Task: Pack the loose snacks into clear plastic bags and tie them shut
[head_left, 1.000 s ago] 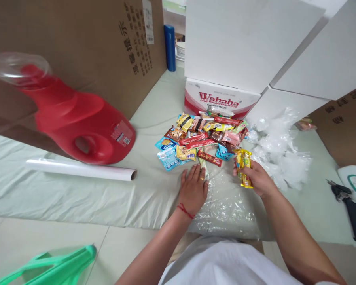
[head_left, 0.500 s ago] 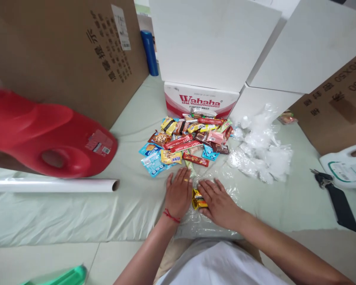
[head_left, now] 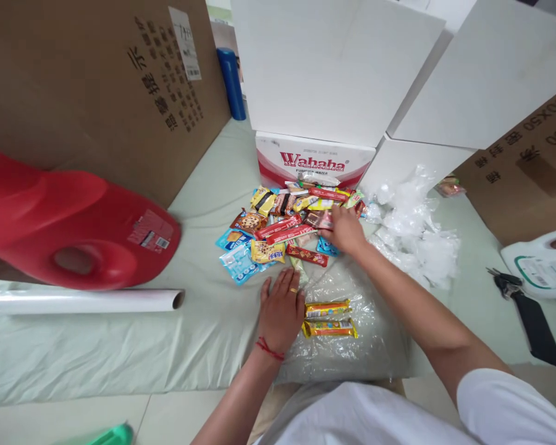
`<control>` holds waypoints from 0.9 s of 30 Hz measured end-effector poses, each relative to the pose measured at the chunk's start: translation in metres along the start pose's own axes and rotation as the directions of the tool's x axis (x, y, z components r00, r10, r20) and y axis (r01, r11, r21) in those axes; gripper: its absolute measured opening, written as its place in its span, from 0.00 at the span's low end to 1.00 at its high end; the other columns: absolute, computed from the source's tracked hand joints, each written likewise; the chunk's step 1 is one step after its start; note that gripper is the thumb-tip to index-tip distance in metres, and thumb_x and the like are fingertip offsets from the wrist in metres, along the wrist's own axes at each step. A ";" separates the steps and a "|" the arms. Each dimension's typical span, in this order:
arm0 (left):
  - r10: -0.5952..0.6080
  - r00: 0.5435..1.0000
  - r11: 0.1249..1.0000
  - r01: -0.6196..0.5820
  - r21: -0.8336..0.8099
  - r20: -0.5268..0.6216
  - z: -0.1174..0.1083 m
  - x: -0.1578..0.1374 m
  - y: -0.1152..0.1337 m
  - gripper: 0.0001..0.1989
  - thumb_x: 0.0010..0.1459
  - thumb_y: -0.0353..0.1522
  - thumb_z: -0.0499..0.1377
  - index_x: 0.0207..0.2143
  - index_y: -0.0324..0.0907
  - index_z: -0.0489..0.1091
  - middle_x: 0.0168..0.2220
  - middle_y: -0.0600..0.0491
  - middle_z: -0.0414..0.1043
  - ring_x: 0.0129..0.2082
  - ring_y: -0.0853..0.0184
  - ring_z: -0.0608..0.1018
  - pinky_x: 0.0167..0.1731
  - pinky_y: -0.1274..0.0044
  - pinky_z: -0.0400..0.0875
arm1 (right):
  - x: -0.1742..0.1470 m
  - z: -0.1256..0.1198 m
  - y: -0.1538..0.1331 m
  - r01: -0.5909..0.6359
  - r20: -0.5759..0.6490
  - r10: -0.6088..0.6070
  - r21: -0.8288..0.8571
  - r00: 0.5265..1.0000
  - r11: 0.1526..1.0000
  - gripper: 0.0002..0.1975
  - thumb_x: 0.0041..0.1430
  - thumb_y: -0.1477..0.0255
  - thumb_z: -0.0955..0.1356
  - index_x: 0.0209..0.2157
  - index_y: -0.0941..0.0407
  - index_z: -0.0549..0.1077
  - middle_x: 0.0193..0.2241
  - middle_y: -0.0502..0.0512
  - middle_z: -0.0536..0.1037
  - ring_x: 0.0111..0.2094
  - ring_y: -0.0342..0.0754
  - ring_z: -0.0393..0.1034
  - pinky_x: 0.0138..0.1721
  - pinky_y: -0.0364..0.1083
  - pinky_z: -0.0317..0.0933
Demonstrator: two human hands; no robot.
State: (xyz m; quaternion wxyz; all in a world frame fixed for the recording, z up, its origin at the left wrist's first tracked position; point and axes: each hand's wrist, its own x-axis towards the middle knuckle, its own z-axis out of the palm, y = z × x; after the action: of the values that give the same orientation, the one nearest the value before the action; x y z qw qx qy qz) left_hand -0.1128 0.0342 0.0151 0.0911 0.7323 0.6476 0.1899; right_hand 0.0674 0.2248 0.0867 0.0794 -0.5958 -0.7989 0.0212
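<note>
My left hand (head_left: 282, 312) lies flat with fingers stretched out, on the left part of a clear plastic bag (head_left: 375, 318). Just right of it, two yellow snack bars (head_left: 330, 327) rest one below the other on the plastic, their left ends beside my fingers. My right hand (head_left: 347, 230) reaches over the right side of a heap of wrapped snacks (head_left: 287, 232), thumb and forefinger apart around a pink packet (head_left: 325, 220). Some of its fingertips are hidden. Red wafer bars (head_left: 291, 233), yellow cookie packets (head_left: 267, 251) and blue packets (head_left: 241, 262) lie in the heap.
Crumpled clear bags (head_left: 414, 225) lie right of the heap. Behind stand a Wahaha carton (head_left: 315, 162) and white boxes (head_left: 315, 68). At left are a red jug (head_left: 120, 241) and a white roll (head_left: 83, 301); at right, a white bottle (head_left: 544, 262) and keys with a black holder (head_left: 532, 324).
My right hand has left the yellow bars and moved up to the snack heap, uncovering both bars and more of the plastic bag. My left hand has stayed nearly in place.
</note>
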 end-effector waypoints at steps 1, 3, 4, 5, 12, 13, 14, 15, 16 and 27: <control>0.001 1.000 1.000 -0.001 -0.001 0.000 0.000 0.000 0.000 0.24 0.71 0.33 0.50 0.65 0.40 0.67 0.67 0.43 0.68 0.68 0.54 0.69 0.68 0.55 0.55 | -0.008 0.010 -0.009 0.068 -0.007 -0.068 -0.017 0.998 0.998 0.29 0.65 0.67 0.71 0.63 0.65 0.67 0.54 0.73 0.74 0.53 0.66 0.63 0.55 0.59 0.62; 0.007 1.000 1.000 -0.007 -0.003 0.001 0.000 0.000 0.000 0.24 0.70 0.33 0.50 0.65 0.39 0.67 0.68 0.42 0.67 0.69 0.53 0.68 0.68 0.54 0.55 | -0.028 0.025 -0.025 0.205 -0.047 -0.206 -0.020 0.977 0.978 0.26 0.67 0.73 0.67 0.65 0.63 0.67 0.56 0.71 0.73 0.54 0.64 0.62 0.57 0.58 0.61; 0.010 1.000 1.000 -0.010 -0.003 0.002 0.000 0.000 -0.001 0.24 0.70 0.33 0.50 0.65 0.39 0.67 0.68 0.42 0.67 0.69 0.53 0.68 0.68 0.54 0.55 | -0.037 0.031 -0.032 0.256 -0.049 -0.256 -0.011 0.965 0.967 0.26 0.68 0.73 0.66 0.65 0.62 0.67 0.57 0.70 0.73 0.54 0.63 0.62 0.57 0.58 0.61; 0.012 1.000 1.000 -0.012 -0.003 0.003 0.000 0.000 -0.001 0.24 0.70 0.33 0.50 0.65 0.38 0.67 0.68 0.42 0.67 0.69 0.53 0.68 0.68 0.54 0.56 | -0.044 0.034 -0.037 0.282 -0.041 -0.281 0.000 0.959 0.960 0.25 0.69 0.73 0.66 0.65 0.62 0.67 0.58 0.69 0.73 0.54 0.63 0.62 0.57 0.58 0.61; 0.001 1.000 1.000 -0.001 -0.020 0.002 -0.001 0.001 0.000 0.24 0.69 0.32 0.51 0.65 0.40 0.68 0.67 0.43 0.68 0.68 0.53 0.69 0.68 0.54 0.56 | -0.017 0.002 -0.022 0.209 0.149 -0.287 0.397 0.946 0.894 0.28 0.62 0.59 0.73 0.61 0.56 0.75 0.55 0.63 0.78 0.53 0.60 0.70 0.55 0.56 0.66; 0.003 1.000 1.000 -0.003 -0.023 0.003 -0.002 0.001 0.001 0.24 0.69 0.32 0.52 0.65 0.40 0.68 0.67 0.43 0.68 0.68 0.53 0.69 0.68 0.54 0.56 | -0.005 -0.006 -0.012 0.179 0.160 -0.289 0.486 0.944 0.856 0.23 0.64 0.58 0.71 0.56 0.54 0.78 0.50 0.59 0.81 0.49 0.57 0.74 0.52 0.53 0.67; 0.003 1.000 1.000 -0.003 -0.026 0.004 -0.002 0.001 0.001 0.24 0.69 0.32 0.52 0.65 0.40 0.68 0.67 0.43 0.68 0.68 0.53 0.69 0.69 0.55 0.56 | 0.007 -0.015 0.000 0.131 0.147 -0.246 0.539 0.958 0.832 0.18 0.67 0.59 0.68 0.51 0.54 0.81 0.45 0.56 0.83 0.45 0.53 0.76 0.49 0.51 0.68; 0.003 1.000 1.000 -0.003 -0.026 0.003 -0.002 0.001 0.001 0.24 0.69 0.32 0.52 0.65 0.40 0.68 0.67 0.43 0.68 0.68 0.53 0.69 0.68 0.55 0.56 | 0.020 -0.022 0.014 0.059 0.092 -0.129 0.542 0.987 0.839 0.17 0.68 0.61 0.66 0.47 0.54 0.82 0.41 0.55 0.84 0.41 0.52 0.77 0.47 0.49 0.69; 0.001 1.000 1.000 -0.001 -0.026 0.002 -0.002 0.000 0.000 0.24 0.69 0.32 0.52 0.65 0.40 0.68 0.67 0.43 0.68 0.68 0.54 0.69 0.68 0.55 0.56 | 0.033 -0.027 0.028 -0.030 0.022 0.022 0.499 1.000 0.866 0.16 0.68 0.64 0.65 0.45 0.56 0.82 0.39 0.55 0.84 0.39 0.51 0.77 0.45 0.49 0.69; -0.003 1.000 1.000 0.004 -0.021 0.009 -0.001 0.001 0.000 0.24 0.69 0.32 0.51 0.66 0.39 0.67 0.68 0.43 0.67 0.68 0.53 0.69 0.68 0.54 0.56 | 0.105 -0.036 0.084 0.075 0.326 -0.084 0.040 0.942 0.996 0.46 0.37 0.68 0.82 0.62 0.56 0.73 0.49 0.61 0.81 0.43 0.57 0.76 0.45 0.49 0.68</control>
State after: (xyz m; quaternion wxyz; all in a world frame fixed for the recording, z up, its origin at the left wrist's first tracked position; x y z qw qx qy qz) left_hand -0.1131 0.0353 0.0162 0.1020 0.7310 0.6465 0.1931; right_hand 0.1230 0.3471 0.1219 -0.0456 -0.5501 -0.8241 0.1275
